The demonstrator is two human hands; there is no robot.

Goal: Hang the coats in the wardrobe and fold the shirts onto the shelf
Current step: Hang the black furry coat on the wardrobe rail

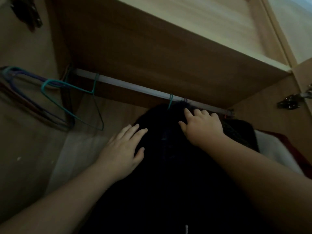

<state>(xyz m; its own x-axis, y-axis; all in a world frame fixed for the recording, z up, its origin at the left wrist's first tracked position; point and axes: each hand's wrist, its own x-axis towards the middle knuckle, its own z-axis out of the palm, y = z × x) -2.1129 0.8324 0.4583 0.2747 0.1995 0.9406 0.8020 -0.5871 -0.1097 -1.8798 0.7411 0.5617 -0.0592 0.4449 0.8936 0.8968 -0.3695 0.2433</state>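
Two hands lie flat, fingers spread, gripping nothing — left hand at 7 o'clock, right hand atop the black coat hung from the rail; no writing legible.

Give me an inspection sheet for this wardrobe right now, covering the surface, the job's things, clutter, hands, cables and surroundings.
Surface: pale metal hanging rail spans the wardrobe under a wooden shelf board.
Job's things: dark black coat hangs from the rail on a teal wire hanger; no shirts seen.
Clutter: empty teal wire hanger on the rail at left; bunch of purple and dark empty hangers further left.
Hands: left hand flat on the coat's left shoulder; right hand resting on the coat near the collar, fingers spread.
Cables: nothing seen.
Surroundings: metal door hinge at right; red and white garment beside the coat.
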